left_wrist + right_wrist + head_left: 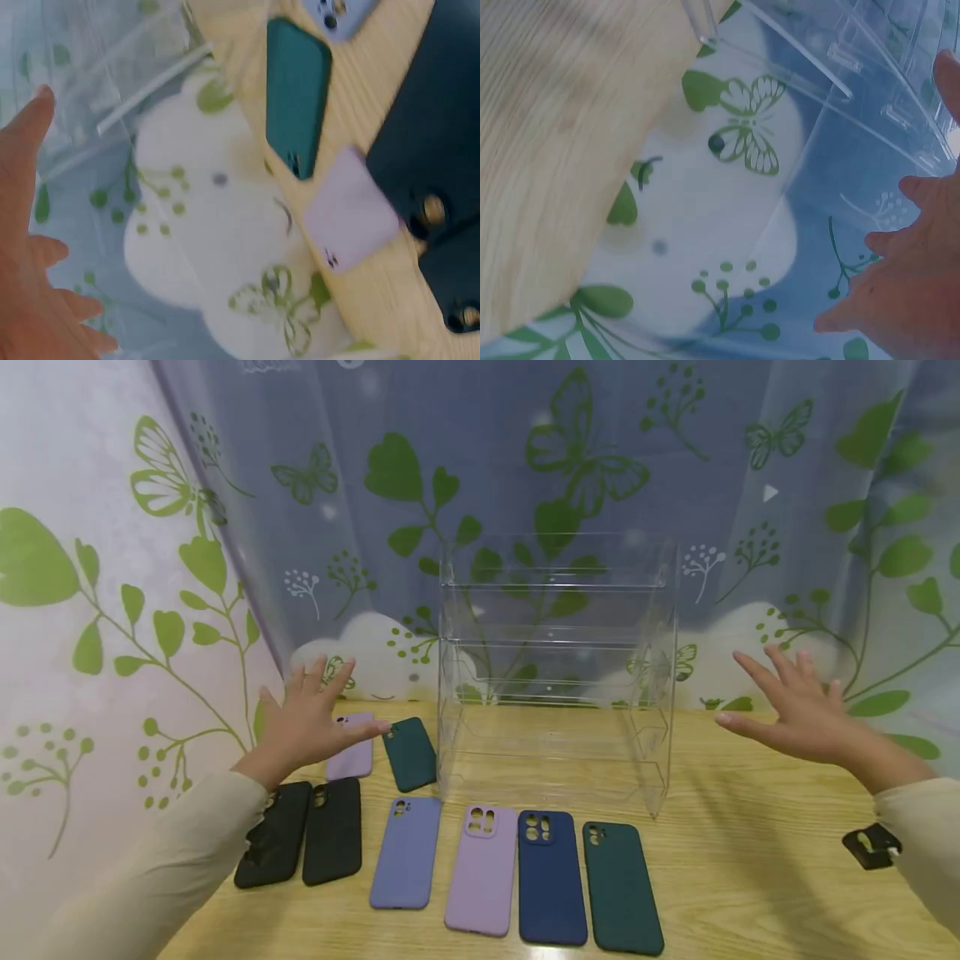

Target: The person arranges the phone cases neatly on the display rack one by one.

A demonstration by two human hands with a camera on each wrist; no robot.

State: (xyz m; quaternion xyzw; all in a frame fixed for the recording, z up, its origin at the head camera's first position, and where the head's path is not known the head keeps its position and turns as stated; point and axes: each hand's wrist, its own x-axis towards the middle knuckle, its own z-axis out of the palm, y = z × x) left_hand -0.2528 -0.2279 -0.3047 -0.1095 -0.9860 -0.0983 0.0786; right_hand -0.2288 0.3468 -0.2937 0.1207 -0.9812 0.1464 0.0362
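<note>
A clear tiered display rack (555, 743) stands on the wooden table, its shelves bare. To its left my left hand (311, 722) is raised with fingers spread, holding nothing. My right hand (798, 718) hovers on the other side, fingers also spread and apart from the rack. In front of the rack lie a blue-violet phone case (406, 860), a lilac phone case (482, 881), a navy phone case (552, 885) and a dark green phone case (624, 889). Beneath the left arm are two black phone cases (332, 835), one partly covered by the wrist strap.
A smaller green phone case (411, 756) lies beside the rack's left side, next to a small lilac phone case (351, 760) partly hidden by my left hand. A curtain (480, 443) with leaves and butterflies hangs behind the table (735, 860).
</note>
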